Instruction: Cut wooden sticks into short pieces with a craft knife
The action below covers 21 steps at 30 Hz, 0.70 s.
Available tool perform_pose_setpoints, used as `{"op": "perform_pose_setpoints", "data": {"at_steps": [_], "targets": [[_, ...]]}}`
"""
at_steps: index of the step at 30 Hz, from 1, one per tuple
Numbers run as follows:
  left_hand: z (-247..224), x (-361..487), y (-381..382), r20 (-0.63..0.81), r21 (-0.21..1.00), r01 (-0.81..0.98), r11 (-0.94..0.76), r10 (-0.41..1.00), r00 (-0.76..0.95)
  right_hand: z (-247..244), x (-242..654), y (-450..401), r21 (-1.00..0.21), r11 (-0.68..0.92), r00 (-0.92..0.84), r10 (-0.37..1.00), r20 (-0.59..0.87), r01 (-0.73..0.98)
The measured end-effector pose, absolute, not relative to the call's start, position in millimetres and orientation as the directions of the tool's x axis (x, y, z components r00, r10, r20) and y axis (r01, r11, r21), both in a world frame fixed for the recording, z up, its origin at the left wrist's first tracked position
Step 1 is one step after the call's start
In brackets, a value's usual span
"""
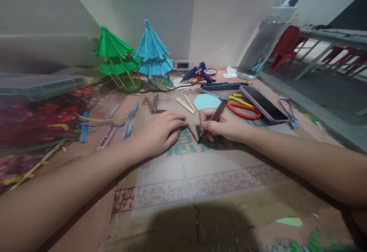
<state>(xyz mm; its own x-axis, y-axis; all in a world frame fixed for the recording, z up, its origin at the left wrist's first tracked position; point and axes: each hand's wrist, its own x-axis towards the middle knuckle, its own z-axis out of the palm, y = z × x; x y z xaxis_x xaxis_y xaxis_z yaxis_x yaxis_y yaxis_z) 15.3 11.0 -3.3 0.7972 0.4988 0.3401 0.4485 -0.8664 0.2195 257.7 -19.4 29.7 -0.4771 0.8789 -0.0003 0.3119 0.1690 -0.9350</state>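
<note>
My right hand [219, 124] is closed round a dark brown marker [214, 117], its tip down at the near end of a thin brown stick [193, 132]. With its fingertips at the far end of that stick, my left hand [164, 131] lies palm down on the printed cardboard [183, 171]. Several plain pale sticks [185, 105] lie beyond my hands, and a group of brown sticks [154, 103] is behind my left hand. A light blue octagonal piece [207, 101] sits just beyond my right hand.
Green [114, 53] and blue [153, 55] tiered models stand at the back, near a glue gun [199, 73]. Right are red-handled scissors [243, 110], a phone [263, 104] and a large bottle [262, 45]. Left are pens [132, 120] and a bin [43, 86] over colourful scraps.
</note>
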Motion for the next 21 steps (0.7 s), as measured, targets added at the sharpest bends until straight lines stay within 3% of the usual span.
{"op": "perform_pose_setpoints", "data": {"at_steps": [15, 21], "targets": [[-3.5, 16.0, 12.2, 0.297, 0.184, 0.459, -0.869, 0.494, 0.817, 23.3, 259.0, -13.8, -0.954, 0.166, -0.415, 0.909, 0.049, 0.250], [-4.7, 15.5, 13.0, 0.294, 0.181, 0.463, -0.867, 0.498, 0.816, 29.9, 258.0, -17.5, -0.947, 0.138, -0.431, 0.902, 0.000, 0.290]]}}
